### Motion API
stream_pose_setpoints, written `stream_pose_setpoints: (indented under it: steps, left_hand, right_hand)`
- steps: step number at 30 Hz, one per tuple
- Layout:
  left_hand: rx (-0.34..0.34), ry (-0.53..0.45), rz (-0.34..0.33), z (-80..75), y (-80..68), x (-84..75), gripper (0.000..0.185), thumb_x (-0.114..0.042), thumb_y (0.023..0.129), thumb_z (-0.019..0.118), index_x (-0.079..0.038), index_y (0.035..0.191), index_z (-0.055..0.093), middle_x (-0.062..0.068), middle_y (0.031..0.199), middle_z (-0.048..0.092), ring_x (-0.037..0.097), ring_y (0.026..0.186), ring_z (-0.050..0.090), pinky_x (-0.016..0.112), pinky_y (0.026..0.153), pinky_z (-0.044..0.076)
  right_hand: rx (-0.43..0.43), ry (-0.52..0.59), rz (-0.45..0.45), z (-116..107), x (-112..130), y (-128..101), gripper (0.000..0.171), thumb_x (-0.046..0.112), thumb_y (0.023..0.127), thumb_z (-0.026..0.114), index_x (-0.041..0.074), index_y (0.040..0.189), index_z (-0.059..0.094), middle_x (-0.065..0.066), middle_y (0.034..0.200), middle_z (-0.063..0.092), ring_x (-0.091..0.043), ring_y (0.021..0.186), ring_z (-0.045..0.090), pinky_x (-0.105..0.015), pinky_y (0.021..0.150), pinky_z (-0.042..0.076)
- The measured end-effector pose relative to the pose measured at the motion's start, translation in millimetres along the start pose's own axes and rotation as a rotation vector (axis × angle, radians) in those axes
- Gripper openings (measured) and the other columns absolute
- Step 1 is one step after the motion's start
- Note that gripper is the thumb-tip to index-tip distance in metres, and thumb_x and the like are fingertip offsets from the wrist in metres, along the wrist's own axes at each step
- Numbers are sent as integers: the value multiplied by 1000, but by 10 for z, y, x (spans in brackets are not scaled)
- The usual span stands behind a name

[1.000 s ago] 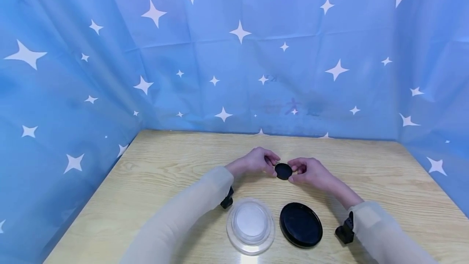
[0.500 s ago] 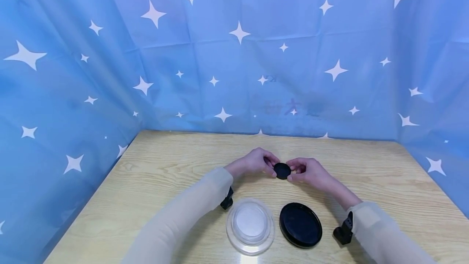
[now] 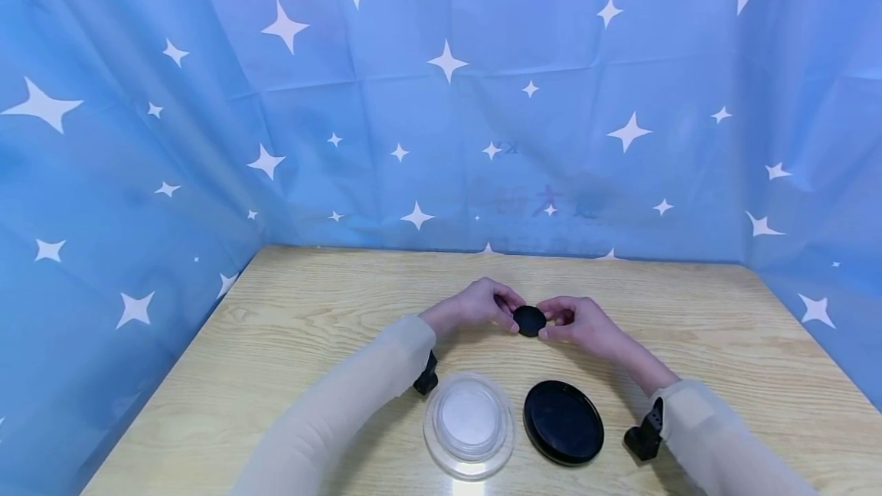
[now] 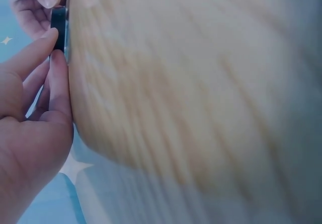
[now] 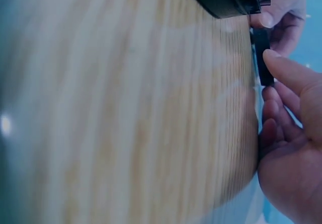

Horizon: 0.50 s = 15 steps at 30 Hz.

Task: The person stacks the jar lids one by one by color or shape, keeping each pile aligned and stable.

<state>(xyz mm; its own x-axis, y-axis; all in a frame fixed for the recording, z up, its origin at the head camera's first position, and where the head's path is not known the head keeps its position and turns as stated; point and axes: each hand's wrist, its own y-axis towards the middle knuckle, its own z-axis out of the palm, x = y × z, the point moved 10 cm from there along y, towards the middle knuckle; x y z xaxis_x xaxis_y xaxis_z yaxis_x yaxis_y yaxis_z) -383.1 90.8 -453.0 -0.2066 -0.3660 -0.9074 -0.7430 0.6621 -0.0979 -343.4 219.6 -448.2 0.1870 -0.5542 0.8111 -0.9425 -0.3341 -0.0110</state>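
Note:
Far out on the table, a small black round lid (image 3: pixel 529 321) is held between both hands. My left hand (image 3: pixel 485 303) pinches its left edge with thumb and fingers, while my right hand (image 3: pixel 581 323) grips the edge opposite. Seen edge-on in the left wrist view, the lid (image 4: pixel 59 22) is a thick dark disc close against the tabletop. The right wrist view shows the thumb of the right hand (image 5: pixel 302 133) pressed on the rim of the lid (image 5: pixel 262 58), with the fingers curled beneath it.
Nearer the body, a clear plastic round piece (image 3: pixel 470 421) with a whitish centre stands left of a larger black round dish (image 3: pixel 563 421) with a raised rim. Both sit on the wooden table (image 3: pixel 310 343) between the forearms. A blue star-patterned curtain (image 3: pixel 386 98) lines the back and sides.
Both hands keep their hold on the small black lid and barely move. The whole head view has drifted slightly to the left.

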Motion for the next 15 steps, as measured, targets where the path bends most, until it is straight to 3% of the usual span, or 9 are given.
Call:
stream_pose_setpoints:
  steps: [7,15]
  left_hand:
    - [12,-8,1,-6,-43,-69,40,-2,73,80,-6,112,69,0,93,67,12,80,60,22,72,50]
    - [10,14,19,43,-126,-220,40,-6,70,83,-8,108,70,-1,89,66,12,78,59,23,66,50]
  right_hand:
    - [23,4,3,-12,22,-13,47,20,82,75,3,123,60,-9,96,62,-25,80,54,-29,58,47]
    - [20,-28,-60,-65,147,-153,46,21,81,76,2,121,60,-8,94,63,-24,81,57,-29,62,50]
